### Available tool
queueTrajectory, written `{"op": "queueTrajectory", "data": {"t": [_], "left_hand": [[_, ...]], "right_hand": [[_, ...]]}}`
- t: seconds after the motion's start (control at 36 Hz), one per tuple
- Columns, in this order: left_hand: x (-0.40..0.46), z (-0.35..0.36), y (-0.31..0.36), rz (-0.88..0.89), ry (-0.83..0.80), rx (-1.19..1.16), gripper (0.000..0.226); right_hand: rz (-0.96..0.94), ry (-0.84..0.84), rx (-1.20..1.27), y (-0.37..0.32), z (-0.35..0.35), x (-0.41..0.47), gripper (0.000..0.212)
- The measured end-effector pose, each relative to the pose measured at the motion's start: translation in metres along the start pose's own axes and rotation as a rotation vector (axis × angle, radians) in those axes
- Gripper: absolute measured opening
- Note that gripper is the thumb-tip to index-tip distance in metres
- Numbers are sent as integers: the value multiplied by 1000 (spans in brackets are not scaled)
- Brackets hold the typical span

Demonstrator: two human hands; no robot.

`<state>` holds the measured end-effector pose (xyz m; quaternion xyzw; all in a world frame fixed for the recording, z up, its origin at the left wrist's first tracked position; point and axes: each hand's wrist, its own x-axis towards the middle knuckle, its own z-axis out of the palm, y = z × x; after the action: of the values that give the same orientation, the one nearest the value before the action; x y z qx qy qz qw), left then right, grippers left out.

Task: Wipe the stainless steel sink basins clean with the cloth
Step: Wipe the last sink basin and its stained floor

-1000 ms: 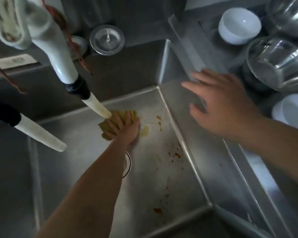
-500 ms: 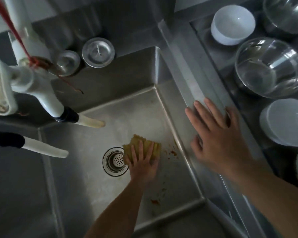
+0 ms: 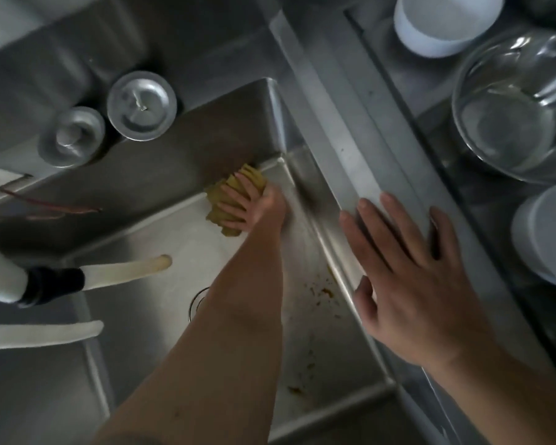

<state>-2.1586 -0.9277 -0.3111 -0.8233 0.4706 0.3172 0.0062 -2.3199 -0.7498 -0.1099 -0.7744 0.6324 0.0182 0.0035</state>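
My left hand (image 3: 254, 205) presses a yellow cloth (image 3: 220, 200) against the floor of the stainless steel basin (image 3: 161, 239), in its far right corner where floor meets back wall. My fingers are spread over the cloth. My right hand (image 3: 411, 281) lies flat with fingers apart on the basin's right rim (image 3: 344, 149), holding nothing. Brown food specks (image 3: 326, 292) lie on the basin floor along the right wall, with more near the front edge. My left forearm hides most of the drain (image 3: 197, 300).
Two white faucet spouts (image 3: 126, 271) reach over the basin from the left. Two round metal drain stoppers (image 3: 142, 106) sit on the back ledge. On the right counter stand a large steel bowl (image 3: 514, 114) and white bowls (image 3: 443, 24).
My left hand slid the cloth from beside the drain up to the basin's far right corner. My right hand stayed on the right rim. The view moved closer.
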Motion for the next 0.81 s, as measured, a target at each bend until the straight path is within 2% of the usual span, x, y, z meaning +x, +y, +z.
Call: {"op": "queueTrajectory", "data": {"t": [0.08, 0.22, 0.36, 0.5, 0.81], "left_hand": [[-15, 19, 29, 97, -26, 0, 66], [-12, 18, 38, 171, -144, -2, 69], [-5, 5, 13, 345, -269, 171, 62], [-21, 19, -23, 521, -357, 331, 71], [-131, 53, -103, 836, -436, 608, 68]], "right_hand": [[-4, -31, 6, 1, -2, 0, 75], [4, -65, 14, 1, -5, 1, 74], [14, -67, -4, -1, -6, -1, 73], [45, -111, -40, -4, -11, 1, 74], [84, -157, -91, -5, -6, -1, 76]]}}
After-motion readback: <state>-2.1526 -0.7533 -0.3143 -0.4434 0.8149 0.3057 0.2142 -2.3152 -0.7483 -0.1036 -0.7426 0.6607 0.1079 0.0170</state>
